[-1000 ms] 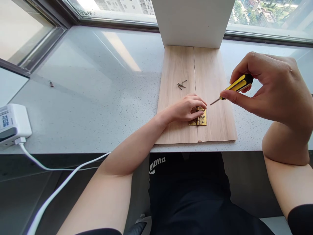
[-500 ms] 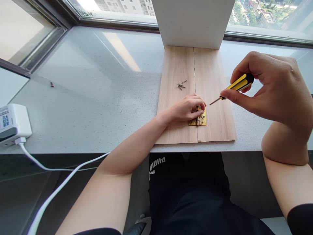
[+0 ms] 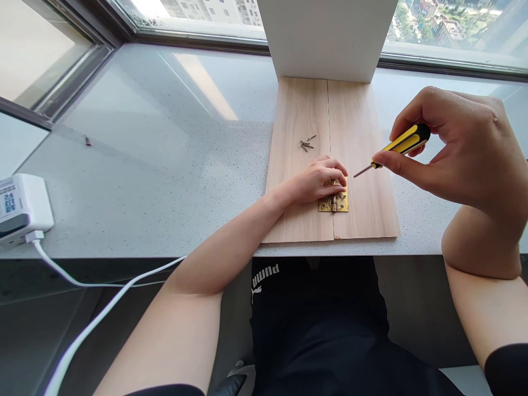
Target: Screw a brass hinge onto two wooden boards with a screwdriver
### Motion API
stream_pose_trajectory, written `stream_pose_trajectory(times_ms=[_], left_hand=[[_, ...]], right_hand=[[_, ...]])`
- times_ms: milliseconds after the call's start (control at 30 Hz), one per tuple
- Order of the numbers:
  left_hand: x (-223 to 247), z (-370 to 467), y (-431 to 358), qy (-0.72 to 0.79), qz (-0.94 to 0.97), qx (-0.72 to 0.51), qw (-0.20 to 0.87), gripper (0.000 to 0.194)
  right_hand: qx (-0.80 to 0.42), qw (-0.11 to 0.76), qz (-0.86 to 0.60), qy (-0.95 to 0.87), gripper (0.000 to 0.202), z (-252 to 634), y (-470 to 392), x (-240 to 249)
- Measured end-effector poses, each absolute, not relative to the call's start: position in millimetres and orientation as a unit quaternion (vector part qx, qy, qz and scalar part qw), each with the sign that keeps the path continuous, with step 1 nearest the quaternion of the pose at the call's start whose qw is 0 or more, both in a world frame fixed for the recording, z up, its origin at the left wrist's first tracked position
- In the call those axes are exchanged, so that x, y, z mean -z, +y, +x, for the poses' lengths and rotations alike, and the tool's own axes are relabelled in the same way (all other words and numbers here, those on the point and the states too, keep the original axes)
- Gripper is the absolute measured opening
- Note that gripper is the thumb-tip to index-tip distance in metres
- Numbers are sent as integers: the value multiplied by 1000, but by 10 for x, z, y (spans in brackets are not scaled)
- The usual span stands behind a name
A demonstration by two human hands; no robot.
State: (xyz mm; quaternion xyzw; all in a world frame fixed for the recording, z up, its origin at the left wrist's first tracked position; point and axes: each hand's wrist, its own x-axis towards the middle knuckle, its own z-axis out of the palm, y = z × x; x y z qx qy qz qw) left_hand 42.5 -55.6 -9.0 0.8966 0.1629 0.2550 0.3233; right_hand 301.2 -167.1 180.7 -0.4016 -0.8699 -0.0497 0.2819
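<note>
Fingers of the right hand are closed around one yellow-and-black screwdriver, gripped by its handle. The left hand is laid over one brass-coloured hinge, its fingers bent; whether anything is pinched beneath them cannot be told.

The hinge is set across the seam between two wooden boards, toward their near end. That end is placed just inside the front edge of the counter, while the far end is bordered by one upright white panel. A wide stretch of counter is left between the boards and one white adapter; the strip on the right is partly covered by the right arm.

The screwdriver's long axis is slanted, its tip pointed down and leftward, near the left fingertips. The hinge's barrel is aligned with the seam. Several small screws are heaped on the left board; they overlap, so an exact count cannot be given.
</note>
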Motion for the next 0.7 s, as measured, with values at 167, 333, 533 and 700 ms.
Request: stream_pose_trajectory(times_ms=[167,333,533,700], left_hand=[[73,428,-568,165,897,-251,324,9],[82,454,-564,181,901,-249,305,14],[44,450,-567,166,908,-239,301,8],[4,424,-603,153,906,-243,310,16]], right_hand=[[24,286,-417,-862,35,2969,-1694,-1804],[29,265,-434,-860,31,2957,-1702,-1817],[27,268,-426,-864,32,2970,-1676,-1808],[41,283,-396,-873,36,3001,-1648,-1792]])
